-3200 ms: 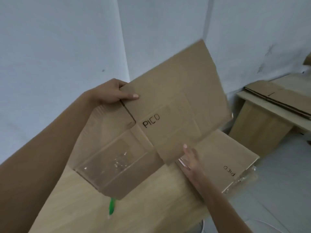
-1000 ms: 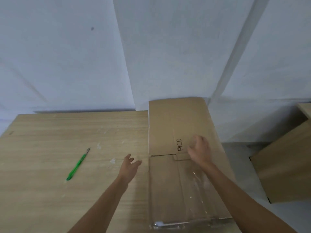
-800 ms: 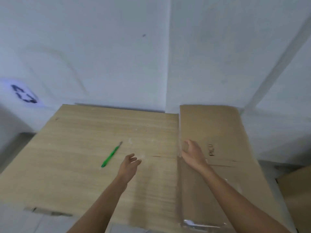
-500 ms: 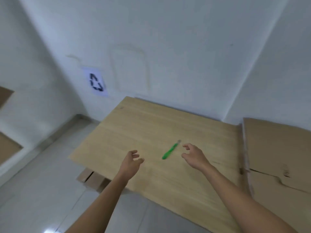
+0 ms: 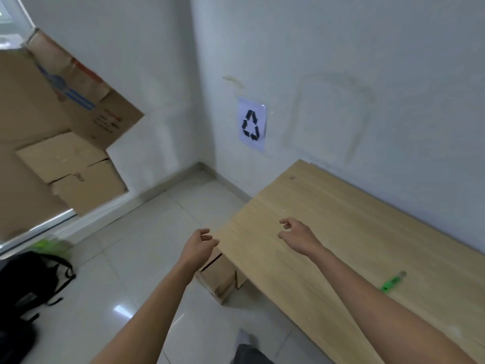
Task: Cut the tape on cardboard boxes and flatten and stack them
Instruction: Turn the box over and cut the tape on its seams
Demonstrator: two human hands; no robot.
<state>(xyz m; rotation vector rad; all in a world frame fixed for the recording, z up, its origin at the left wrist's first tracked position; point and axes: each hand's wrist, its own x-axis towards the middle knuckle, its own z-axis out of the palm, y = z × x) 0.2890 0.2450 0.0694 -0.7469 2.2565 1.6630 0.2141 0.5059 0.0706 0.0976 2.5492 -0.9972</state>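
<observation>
Left fingers (image 5: 207, 236) and right fingers (image 5: 286, 223) are hanging loosely curled, gripping nothing, so both hands are empty

Risks, my read: the green plastic utility knife (image 5: 392, 283) is lying on the pale wooden table (image 5: 341, 206) beside the right forearm, out of the line of reach. An arm swinging back could be knocking it off, and I can't tell if the blade is retracted

The brown cardboard boxes (image 5: 76, 166) are sitting piled at far left, well apart from the hands, with a big printed carton (image 5: 65, 95) tilting on top. Pulling a lower one risks bringing the pile down

The black backpack (image 5: 31, 279) is lying on the white tile floor (image 5: 147, 232) near that route, so it's a trip hazard

Pose: left hand (image 5: 199, 245) is hovering just off the table corner, right hand (image 5: 296, 235) is hovering over the tabletop, and both forearms are reaching forward
</observation>
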